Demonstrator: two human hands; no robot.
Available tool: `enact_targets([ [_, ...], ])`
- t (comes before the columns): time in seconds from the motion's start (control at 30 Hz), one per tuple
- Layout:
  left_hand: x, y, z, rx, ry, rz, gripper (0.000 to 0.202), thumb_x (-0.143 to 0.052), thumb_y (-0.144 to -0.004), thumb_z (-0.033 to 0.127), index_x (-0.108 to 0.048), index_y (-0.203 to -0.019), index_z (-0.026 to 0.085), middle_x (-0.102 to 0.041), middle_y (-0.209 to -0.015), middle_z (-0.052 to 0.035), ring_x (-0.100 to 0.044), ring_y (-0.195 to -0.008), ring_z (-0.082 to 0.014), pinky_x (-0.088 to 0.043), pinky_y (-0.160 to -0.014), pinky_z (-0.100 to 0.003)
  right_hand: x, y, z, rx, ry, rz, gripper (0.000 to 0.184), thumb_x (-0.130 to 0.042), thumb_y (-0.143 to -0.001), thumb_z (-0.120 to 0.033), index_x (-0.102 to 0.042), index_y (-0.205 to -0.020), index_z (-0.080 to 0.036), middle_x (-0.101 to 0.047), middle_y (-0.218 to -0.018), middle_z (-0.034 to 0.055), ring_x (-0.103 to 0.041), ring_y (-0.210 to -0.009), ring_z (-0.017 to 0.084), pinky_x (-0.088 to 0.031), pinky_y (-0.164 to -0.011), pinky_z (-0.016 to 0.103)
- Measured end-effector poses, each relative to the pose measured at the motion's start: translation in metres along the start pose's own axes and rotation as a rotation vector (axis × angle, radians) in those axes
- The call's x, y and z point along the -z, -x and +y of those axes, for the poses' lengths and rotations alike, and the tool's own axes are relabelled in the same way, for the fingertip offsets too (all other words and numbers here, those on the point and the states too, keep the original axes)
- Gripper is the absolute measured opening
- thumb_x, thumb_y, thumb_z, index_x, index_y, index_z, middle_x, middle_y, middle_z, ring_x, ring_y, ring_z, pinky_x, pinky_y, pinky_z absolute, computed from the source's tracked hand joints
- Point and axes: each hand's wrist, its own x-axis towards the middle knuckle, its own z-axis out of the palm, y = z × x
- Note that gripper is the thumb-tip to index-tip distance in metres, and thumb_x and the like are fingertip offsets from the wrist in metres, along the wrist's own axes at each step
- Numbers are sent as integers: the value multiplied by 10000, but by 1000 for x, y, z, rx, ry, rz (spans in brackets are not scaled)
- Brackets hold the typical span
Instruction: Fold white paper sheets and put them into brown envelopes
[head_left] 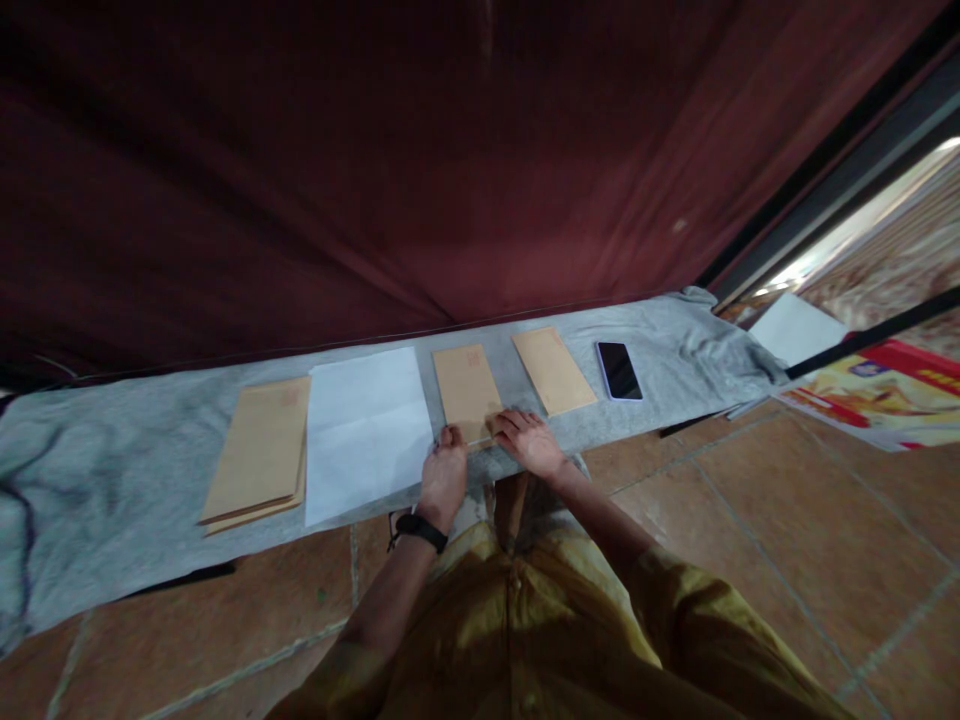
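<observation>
A brown paper envelope (466, 385) lies in front of me with its near end toward my body. My left hand (445, 472) is closed at its near left corner, fingertips on the edge. At the near right corner, my right hand (529, 440) has its fingers bent and pressed together over the paper; the thumb is mostly hidden. A pale strip shows along the near edge between both hands. Left of this envelope are white paper sheets (367, 430), and beyond them a stack of brown envelopes (259, 450). To the right lies another brown envelope (555, 370).
A smartphone (620, 371) rests at the right on the grey cloth (675, 350) covering the narrow table. A dark red curtain (450, 180) hangs right behind it. Beyond the right end are a metal frame, a white sheet and a colourful printed box (885, 395). Tiles cover the floor.
</observation>
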Motion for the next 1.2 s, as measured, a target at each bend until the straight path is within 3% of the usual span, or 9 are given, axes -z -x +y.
enact_targets([
  [0.2, -1, 3, 1, -27, -42, 5, 494, -277, -898, -21, -528, -1311, 82, -571, -1295, -211, -648, -973, -238, -528, -816, -334, -1, 0, 0, -8, -9, 16, 281, -528, -1008, -322, -642, -1239, -210, -639, -1275, 126, -585, -1129, 272, -417, -975, 432],
  [0.33, -2, 4, 1, -25, -59, 9, 480, -308, -886, -25, -525, -1301, 82, -574, -1283, -209, -643, -950, -229, -514, -798, -316, -4, 1, -1, -13, -3, 22, 295, -514, -1012, -327, -639, -1249, -203, -634, -1282, 128, -582, -1134, 277, -414, -972, 435],
  [0.57, -5, 4, -2, -29, -9, 22, 496, -250, -911, 13, -532, -1307, 114, -561, -1305, -193, -632, -956, -250, -527, -806, -369, -11, 5, -3, -71, -33, 56, 316, -502, -1016, -348, -625, -1273, -212, -626, -1308, 116, -568, -1141, 270, -402, -971, 425],
  [0.77, -15, 13, 1, -48, -12, 58, 431, -312, -968, 115, -515, -1348, 114, -493, -1437, -207, -581, -1129, -306, -494, -919, -430, -19, 9, -4, -152, -96, 158, 309, -508, -1013, -334, -633, -1274, -227, -636, -1301, 94, -565, -1141, 256, -398, -984, 400],
  [0.9, -23, 17, 3, -121, -26, 107, 395, -355, -984, 170, -542, -1330, 132, -516, -1426, -192, -526, -1209, -326, -450, -995, -467, -21, 9, -4, -159, -120, 175, 307, -497, -1014, -329, -648, -1261, -228, -643, -1293, 96, -571, -1152, 249, -405, -1005, 403],
  [1.2, -26, 10, -2, -199, -34, 114, 424, -374, -947, 92, -534, -1339, 120, -534, -1387, -176, -444, -1310, -291, -382, -1098, -453, -10, 17, 2, -32, -197, 118, 383, -545, -987, -351, -600, -1337, -205, -592, -1395, 117, -545, -1263, 262, -431, -1035, 432],
])
